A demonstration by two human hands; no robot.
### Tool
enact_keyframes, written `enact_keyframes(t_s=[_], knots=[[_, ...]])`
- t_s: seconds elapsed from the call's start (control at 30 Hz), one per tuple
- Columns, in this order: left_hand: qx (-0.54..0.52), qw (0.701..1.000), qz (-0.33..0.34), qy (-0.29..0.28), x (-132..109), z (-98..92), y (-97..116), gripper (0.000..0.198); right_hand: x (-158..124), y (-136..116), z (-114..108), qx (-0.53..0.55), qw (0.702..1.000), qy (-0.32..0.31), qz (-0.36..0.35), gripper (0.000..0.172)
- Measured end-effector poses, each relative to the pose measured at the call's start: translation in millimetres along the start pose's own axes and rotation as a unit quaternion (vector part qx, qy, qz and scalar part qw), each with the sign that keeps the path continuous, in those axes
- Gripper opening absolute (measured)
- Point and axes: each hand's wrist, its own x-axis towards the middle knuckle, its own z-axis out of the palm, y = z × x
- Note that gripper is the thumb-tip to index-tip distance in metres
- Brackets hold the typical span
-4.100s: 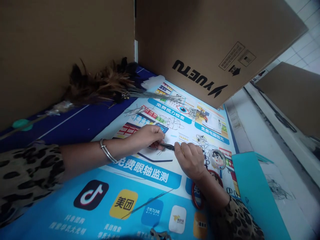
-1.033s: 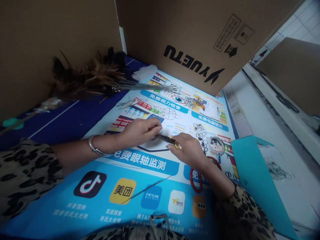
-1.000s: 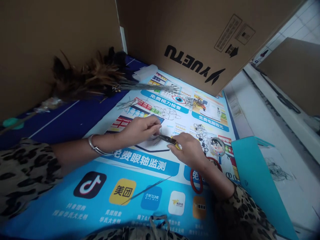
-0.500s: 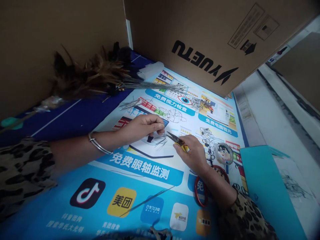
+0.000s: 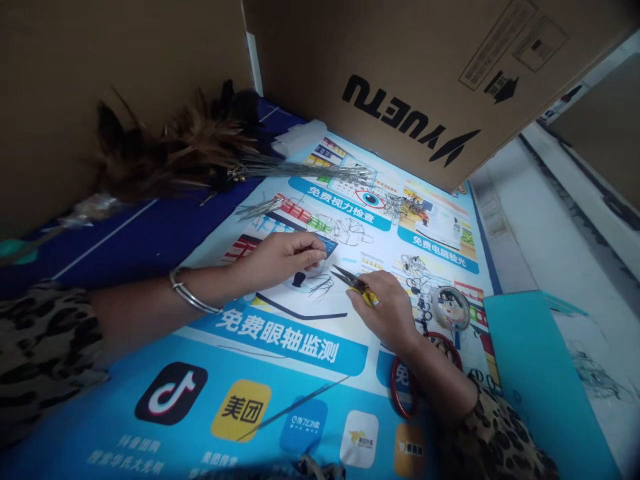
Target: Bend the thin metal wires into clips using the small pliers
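Centre of frame: my right hand point(image 5: 387, 303) grips the yellow-handled pliers point(image 5: 354, 280), their dark jaws slightly parted and aimed toward the upper left. My left hand point(image 5: 293, 257) sits just left of them, thumb and fingertips drawn together — whether a fine wire is pinched there is too small to tell. Pliers and left fingertips are apart.

Short wire pieces point(image 5: 323, 287) lie loose below my left fingertips, on the printed sheet point(image 5: 240, 360) covering the surface. Farther up, wire loops point(image 5: 345, 230) spread out; above those, a bundle of straight wires point(image 5: 310, 170) runs right from the brown and black feathers point(image 5: 175, 150) at upper left.

Right of centre, a round container point(image 5: 451, 308) with a cartoon print. Red handles point(image 5: 403, 387) show partly under my right forearm. Turquoise box point(image 5: 540, 360) at lower right — cardboard panel point(image 5: 400, 67) stands along the top.
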Motion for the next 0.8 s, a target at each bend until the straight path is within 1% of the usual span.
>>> enact_keyframes(t_s=[0.1, 0.23, 0.37, 0.43, 0.57, 0.73, 0.8], knots=[[0.079, 0.997, 0.022, 0.008, 0, 0.6, -4, 0.020, 0, 0, 0, -0.008, 1.000, 0.000, -0.002, 0.024], [0.180, 0.982, 0.048, 0.003, 1, 2.7, -5, 0.021, 0, 0, -1, -0.011, 1.000, 0.000, -0.012, 0.024], [0.245, 0.968, 0.058, 0.007, 3, 3.5, -5, 0.020, 0, -1, -1, -0.017, 1.000, -0.015, -0.008, 0.024], [0.247, 0.968, 0.048, 0.012, 5, 2.0, -5, 0.020, 1, -1, -1, -0.016, 1.000, -0.016, -0.005, 0.024], [0.205, 0.978, 0.034, 0.016, 7, -4.4, -10, 0.022, 1, -2, 0, -0.015, 1.000, -0.010, 0.000, 0.024], [0.170, 0.984, 0.053, -0.018, 5, -12.0, -14, 0.020, 0, -1, 0, -0.017, 1.000, -0.010, 0.013, 0.025], [0.168, 0.982, 0.078, -0.023, 3, -13.0, -14, 0.019, 0, 0, 0, -0.014, 1.000, -0.010, 0.009, 0.025]])
